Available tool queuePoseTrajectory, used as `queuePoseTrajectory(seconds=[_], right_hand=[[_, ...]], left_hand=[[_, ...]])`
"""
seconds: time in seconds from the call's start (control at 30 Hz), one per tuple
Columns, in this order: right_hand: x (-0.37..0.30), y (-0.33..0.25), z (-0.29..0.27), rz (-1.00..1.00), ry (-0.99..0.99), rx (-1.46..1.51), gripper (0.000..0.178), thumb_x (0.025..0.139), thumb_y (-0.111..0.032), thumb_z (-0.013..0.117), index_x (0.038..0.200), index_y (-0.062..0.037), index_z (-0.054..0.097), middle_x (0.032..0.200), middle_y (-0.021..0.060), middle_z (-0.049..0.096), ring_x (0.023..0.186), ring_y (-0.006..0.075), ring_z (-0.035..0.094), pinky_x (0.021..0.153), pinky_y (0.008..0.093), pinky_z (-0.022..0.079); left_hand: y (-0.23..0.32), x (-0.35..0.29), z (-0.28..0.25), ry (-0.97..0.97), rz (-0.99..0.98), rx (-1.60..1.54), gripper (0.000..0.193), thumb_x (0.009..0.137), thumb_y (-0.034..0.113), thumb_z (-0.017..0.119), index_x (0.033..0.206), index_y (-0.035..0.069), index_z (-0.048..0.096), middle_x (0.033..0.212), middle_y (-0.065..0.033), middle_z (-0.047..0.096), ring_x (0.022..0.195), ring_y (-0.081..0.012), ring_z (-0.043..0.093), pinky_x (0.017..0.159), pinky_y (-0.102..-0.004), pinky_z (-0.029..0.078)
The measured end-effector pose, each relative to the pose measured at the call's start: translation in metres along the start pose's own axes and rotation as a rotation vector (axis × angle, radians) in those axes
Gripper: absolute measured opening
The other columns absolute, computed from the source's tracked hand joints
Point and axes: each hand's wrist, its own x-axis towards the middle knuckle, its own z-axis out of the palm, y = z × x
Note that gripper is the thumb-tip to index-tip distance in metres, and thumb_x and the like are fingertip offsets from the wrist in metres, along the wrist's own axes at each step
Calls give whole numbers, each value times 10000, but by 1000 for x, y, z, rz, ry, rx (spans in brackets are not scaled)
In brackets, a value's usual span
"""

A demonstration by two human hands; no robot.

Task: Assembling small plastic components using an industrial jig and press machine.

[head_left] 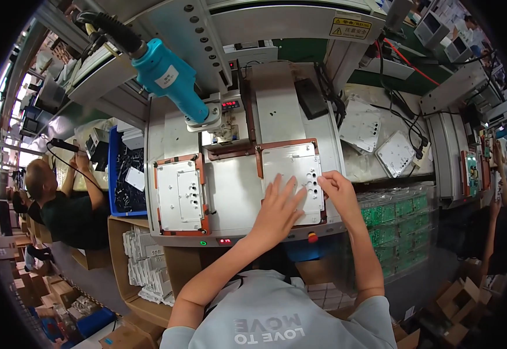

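head-worn fisheye, looking down, workbench (236,192) close

white plate (293,168) in right fixture, flat.
pale rectangular panel with a cluster of small round holes near its right edge; seated inside a copper-brown frame (276,143) on the grey machine bed; left hand (279,205) flat on it, right hand (338,189) at its right edge.

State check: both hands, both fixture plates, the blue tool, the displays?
Left hand: flat, fingers spread on right plate.
Right hand: fingertips on right plate's edge.
Right plate: seated in fixture.
Left plate: seated, untouched.
Blue tool: hanging, unheld.
Red displays: lit.
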Motion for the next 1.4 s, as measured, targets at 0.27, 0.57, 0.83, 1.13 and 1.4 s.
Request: queuePoseTrajectory(seconds=[0.27,0.57,0.83,1.13,1.4], right_hand=[[34,12,-26,248,-252,-17,338,847,-334,711,907,-13,624,763,3,579,670,80,502,606,213,401],[68,4,-9,-220,-71,-82,265,879,-201,663,1101,-58,634,944,9,540,773,75,522,657,205,413],[111,18,-11,-557,-67,-255,291,852,-113,664,1137,-56,651,994,20,497,824,89,524,731,199,419],[-41,53,7,-290,452,-452,237,809,-109,713,999,-41,589,838,11,528,650,93,421,625,240,401],[-88,70,48,-517,540,-379,149,830,-7,673,967,-18,616,984,84,518,816,158,513,715,270,436]], left_hand=[[-2,-2,29,-2,-11,221,646,846,331,665,1411,163,401,1419,-204,368,1279,-500,328,1034,-587,310],[-1,2,23,-99,-7,355,662,809,374,685,1383,159,436,1368,-234,429,1219,-520,399,992,-603,352],[0,2,28,-43,42,336,647,855,352,639,1420,162,388,1412,-237,375,1249,-519,370,1014,-598,335],[-7,-11,23,-40,17,314,604,887,333,600,1428,178,380,1457,-205,331,1306,-492,318,1064,-568,288],[-8,-9,30,21,58,282,597,889,316,599,1419,150,381,1457,-212,322,1310,-494,310,1065,-574,278]])
